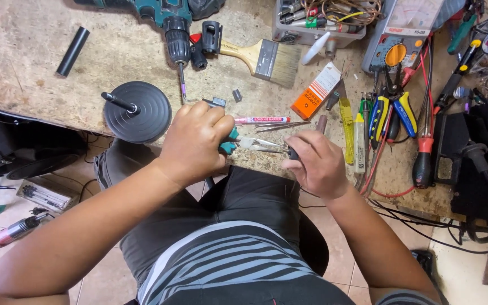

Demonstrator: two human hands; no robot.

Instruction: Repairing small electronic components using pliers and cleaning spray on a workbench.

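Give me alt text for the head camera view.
Over a cluttered workbench, the left hand grips teal-handled pliers whose tips meet a small dark part pinched in the right hand. A paintbrush and cordless drill lie behind.

The left hand [194, 141] covers most of the teal-handled pliers [258, 144]; the small dark part [292, 152] in the right hand [318, 164] is too hidden to identify. The drill [168, 17] is cut off at top.

Teal-handled pliers [230, 142], black round stand [142, 113], orange box [316, 90], pink marker [262, 120], grey-and-black striped shirt [227, 265]
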